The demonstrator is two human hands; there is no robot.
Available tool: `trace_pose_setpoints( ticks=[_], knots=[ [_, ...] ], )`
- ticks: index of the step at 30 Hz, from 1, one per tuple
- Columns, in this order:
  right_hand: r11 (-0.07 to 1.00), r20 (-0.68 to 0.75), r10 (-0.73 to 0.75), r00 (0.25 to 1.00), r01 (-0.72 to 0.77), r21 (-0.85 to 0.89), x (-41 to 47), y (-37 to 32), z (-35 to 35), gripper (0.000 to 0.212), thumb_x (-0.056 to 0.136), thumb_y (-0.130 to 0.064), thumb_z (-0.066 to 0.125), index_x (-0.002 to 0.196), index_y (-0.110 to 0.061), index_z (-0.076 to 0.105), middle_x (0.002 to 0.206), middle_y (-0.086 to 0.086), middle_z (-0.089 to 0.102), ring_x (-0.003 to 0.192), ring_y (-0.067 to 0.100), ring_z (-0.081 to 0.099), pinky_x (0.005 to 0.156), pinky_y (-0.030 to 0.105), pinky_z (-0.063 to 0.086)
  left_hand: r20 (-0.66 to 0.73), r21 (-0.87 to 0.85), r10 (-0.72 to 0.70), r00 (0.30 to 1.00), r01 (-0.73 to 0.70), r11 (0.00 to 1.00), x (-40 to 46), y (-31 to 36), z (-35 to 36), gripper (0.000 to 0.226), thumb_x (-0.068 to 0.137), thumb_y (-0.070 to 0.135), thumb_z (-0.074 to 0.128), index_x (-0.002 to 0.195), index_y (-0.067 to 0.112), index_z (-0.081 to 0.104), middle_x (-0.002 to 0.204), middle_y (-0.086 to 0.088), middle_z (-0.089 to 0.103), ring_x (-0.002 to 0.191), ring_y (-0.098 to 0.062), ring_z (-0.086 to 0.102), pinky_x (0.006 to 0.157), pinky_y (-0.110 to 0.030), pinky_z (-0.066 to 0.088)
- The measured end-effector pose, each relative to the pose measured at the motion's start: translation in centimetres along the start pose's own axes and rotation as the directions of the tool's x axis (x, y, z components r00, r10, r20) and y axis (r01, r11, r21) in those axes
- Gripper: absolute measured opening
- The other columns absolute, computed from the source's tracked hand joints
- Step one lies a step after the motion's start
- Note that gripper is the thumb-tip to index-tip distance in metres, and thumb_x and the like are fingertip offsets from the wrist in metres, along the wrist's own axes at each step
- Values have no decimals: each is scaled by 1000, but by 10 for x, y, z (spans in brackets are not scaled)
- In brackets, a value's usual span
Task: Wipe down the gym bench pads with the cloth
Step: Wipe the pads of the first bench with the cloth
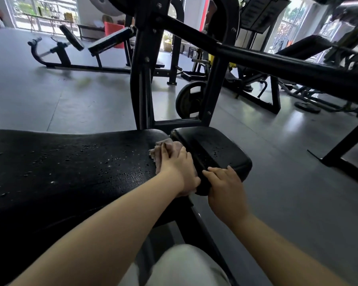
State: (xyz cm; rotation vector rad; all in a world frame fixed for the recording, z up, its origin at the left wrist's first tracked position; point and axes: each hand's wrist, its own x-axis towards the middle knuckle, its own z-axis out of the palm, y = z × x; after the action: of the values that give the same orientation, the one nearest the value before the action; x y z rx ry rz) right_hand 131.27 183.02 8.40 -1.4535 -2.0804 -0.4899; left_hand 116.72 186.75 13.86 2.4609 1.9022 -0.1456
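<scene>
A long black back pad (70, 172) fills the lower left, speckled with water droplets. Beside it on the right is a smaller black seat pad (213, 149), also with a few drops. My left hand (178, 168) presses a pinkish cloth (165, 146) flat on the right end of the long pad, at the gap between the two pads. Most of the cloth is hidden under the hand. My right hand (225, 186) rests on the near edge of the seat pad, fingers curled over its rim.
A black steel rack frame (143, 79) rises just behind the pads, and a thick black bar (277, 65) crosses overhead to the right. A weight plate (189, 100) leans behind the frame. Another bench (103, 44) stands far left. Grey floor (287, 182) lies to the right.
</scene>
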Motion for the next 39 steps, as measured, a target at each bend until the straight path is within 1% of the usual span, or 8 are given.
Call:
trace_pose_setpoints(
  ticks=[11,13,16,22,26,30,35,39],
  knots=[
    [999,-118,-41,992,43,16,3,3,6,39,76,-15,37,92,-6,72,91,9,70,78,30,66,91,48,47,-90,295,368,925,-328,897,-45,-8,25,64,98,37,37,151,20,4,158,-7,-9,144,-33,-9,111,-62,3],
    [999,-127,-49,991,49,1,3,3,7,39,76,-15,38,93,-6,72,92,9,70,77,30,66,91,48,47,-72,374,439,896,-384,844,-41,-10,32,65,93,39,49,148,20,21,156,-9,-1,142,-39,-3,103,-70,14],
    [999,-131,-41,991,41,2,2,2,7,40,73,-15,38,92,-5,72,92,11,70,77,31,66,90,49,47,-71,484,500,863,-409,774,-32,-19,47,56,64,35,80,115,19,66,135,-15,45,126,-46,38,78,-73,40],
    [999,-98,-41,994,41,-10,0,2,6,46,71,-14,36,98,-6,73,95,11,70,80,31,66,92,48,46,-255,428,647,719,-516,742,-59,-49,57,50,85,33,39,126,10,58,139,-12,48,132,-30,36,103,-58,34],
    [1000,-87,-13,996,14,11,-1,4,5,47,71,-13,35,97,-8,73,96,9,71,81,29,67,96,40,40,-164,558,677,717,-499,663,-57,-58,59,44,83,28,40,118,20,66,136,-4,51,128,-33,36,91,-57,47],
    [996,-43,35,998,-31,89,2,3,-1,47,74,-16,35,100,-9,73,98,6,72,83,26,68,99,38,37,-124,487,585,801,-465,740,-42,-34,53,48,79,23,52,125,13,57,140,-14,36,122,-52,42,86,-65,44],
    [956,29,154,988,-156,250,12,6,-8,51,71,-2,34,109,-2,68,103,11,71,96,27,67,104,47,35,-147,254,191,971,-149,956,-33,11,27,61,102,31,24,149,12,-9,158,-11,-11,144,-34,-7,116,-46,8],
    [920,27,227,974,-223,322,18,6,-15,50,76,-11,32,111,-3,66,109,11,68,102,30,61,106,45,34,-245,-174,6,970,-50,983,-10,29,15,61,100,30,28,150,7,-1,158,-12,-2,146,-25,-4,118,-43,1]
  ],
)
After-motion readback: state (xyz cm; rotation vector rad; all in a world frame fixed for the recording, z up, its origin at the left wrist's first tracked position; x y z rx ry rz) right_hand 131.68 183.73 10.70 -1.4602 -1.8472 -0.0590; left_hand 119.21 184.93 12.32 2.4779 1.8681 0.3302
